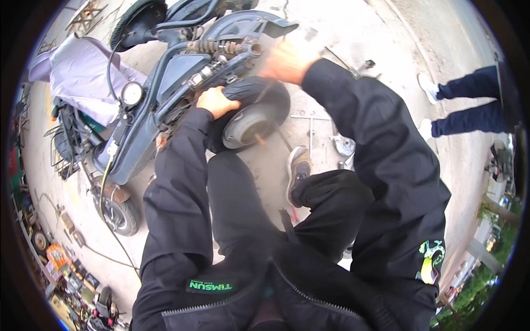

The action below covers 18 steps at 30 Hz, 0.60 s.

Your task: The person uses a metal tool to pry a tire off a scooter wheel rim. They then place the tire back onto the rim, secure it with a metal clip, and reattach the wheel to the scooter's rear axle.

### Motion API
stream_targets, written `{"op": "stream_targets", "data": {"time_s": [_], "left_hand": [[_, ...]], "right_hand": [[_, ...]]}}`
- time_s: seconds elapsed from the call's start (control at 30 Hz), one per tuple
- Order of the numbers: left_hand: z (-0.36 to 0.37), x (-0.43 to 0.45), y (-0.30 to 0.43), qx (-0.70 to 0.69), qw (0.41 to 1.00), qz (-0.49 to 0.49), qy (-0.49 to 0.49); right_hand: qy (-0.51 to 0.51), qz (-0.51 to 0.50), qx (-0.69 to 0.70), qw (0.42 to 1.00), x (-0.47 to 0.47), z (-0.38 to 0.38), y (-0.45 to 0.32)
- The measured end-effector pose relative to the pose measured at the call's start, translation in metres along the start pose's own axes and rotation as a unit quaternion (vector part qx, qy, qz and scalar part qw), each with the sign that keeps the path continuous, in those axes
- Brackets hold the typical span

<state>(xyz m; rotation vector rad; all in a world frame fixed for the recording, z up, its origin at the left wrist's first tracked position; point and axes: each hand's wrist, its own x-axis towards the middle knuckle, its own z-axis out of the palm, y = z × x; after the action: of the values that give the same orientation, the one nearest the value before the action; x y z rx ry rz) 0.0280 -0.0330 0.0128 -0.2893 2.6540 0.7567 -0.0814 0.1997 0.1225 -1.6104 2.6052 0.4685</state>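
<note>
A scooter wheel with a black tyre point(244, 92) and grey metal hub point(244, 128) stands in front of my knees. My left hand point(217, 102) grips the tyre's tread on its left side, thumb laid over the rubber. Above the tyre's right side, my right hand point(287, 61) is blurred by motion. Its fingers look curled, and a faint thin streak runs from it towards the wheel; whether it holds a tool cannot be told. Behind the wheel, the electric scooter point(178, 68) lies tipped on its side, with its shock absorber point(209, 72) showing.
A pressure gauge point(132, 93) on an inflator with a yellow hose rests on the scooter. A T-handle wrench point(311, 132) and a round metal brake part point(343, 145) lie on the concrete. Another person's legs point(470, 101) stand at right. Loose parts point(78, 285) crowd the lower left.
</note>
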Motion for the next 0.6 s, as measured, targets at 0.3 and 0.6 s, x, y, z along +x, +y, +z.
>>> {"op": "stream_targets", "data": {"time_s": [0.3,0.6], "left_hand": [[-0.003,0.001,0.021,-0.009,1.000,-0.002,-0.016],[-0.002,0.000,0.026,-0.005,0.998,-0.038,-0.043]], "right_hand": [[-0.258,0.350,0.635,0.639,-0.193,0.089,-0.153],[-0.026,0.556,0.815,0.162,-0.129,0.051,-0.269]]}}
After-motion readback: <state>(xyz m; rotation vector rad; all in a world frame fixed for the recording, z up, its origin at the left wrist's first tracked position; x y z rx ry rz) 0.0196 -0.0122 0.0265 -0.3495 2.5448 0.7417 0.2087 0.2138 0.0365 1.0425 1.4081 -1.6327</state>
